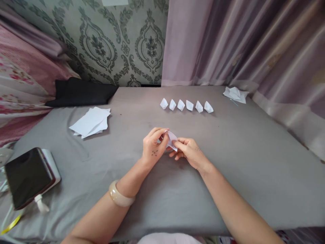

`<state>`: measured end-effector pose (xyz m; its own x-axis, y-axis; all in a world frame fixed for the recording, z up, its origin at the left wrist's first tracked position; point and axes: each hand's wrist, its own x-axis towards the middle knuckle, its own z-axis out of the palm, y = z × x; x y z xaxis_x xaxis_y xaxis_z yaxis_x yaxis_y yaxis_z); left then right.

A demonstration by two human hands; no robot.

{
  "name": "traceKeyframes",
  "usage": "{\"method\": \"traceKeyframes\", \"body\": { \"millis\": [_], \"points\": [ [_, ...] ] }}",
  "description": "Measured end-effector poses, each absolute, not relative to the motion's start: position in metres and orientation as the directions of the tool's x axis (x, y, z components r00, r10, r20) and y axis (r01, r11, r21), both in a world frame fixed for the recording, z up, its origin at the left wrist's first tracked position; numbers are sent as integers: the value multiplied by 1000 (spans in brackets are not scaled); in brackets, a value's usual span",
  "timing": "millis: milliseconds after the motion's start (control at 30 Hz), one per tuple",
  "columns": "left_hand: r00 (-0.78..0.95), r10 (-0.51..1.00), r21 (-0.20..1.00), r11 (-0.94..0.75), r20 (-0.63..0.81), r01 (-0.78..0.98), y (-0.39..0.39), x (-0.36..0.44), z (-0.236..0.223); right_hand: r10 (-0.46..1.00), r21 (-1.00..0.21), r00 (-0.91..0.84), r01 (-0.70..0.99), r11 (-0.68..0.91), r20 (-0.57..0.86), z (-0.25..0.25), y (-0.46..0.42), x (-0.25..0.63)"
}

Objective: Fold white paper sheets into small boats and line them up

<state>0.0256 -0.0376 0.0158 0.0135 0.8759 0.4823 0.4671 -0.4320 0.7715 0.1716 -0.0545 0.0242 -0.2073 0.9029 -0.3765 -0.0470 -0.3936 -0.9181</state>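
A small piece of folded white paper (172,138) is held between my two hands, above the middle of the grey-covered table. My left hand (154,144) pinches its upper left edge between thumb and fingers. From the right, my right hand (189,150) grips the lower part, the thumb pressed on the near face and some fingers curled beneath. Part of the paper is hidden by the fingers. Beyond my hands stands a row of several small folded paper pieces (180,105), white and pointed.
White paper sheets (90,122) lie stacked at the left, with a folded black cloth (85,91) behind. A dark-screened device (29,178) with a cable sits at the near left. More white papers (235,94) lie at the far right, by the curtain (215,44).
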Motion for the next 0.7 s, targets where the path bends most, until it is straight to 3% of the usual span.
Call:
{"method": "traceKeyframes", "body": {
  "millis": [200,400,700],
  "points": [
    [4,788,660,-519,616,543,-36,24,10,898,-906,-286,-163,-390,-335,25,-56,174],
    [-10,641,527,-623,768,578,-31,24,5,910,-934,-308,-140,-330,-276,26,-58,173],
    [9,582,469,-664,813,583,-29,22,1,923,-953,-293,-99,-287,-248,32,-59,169]
  ]
}}
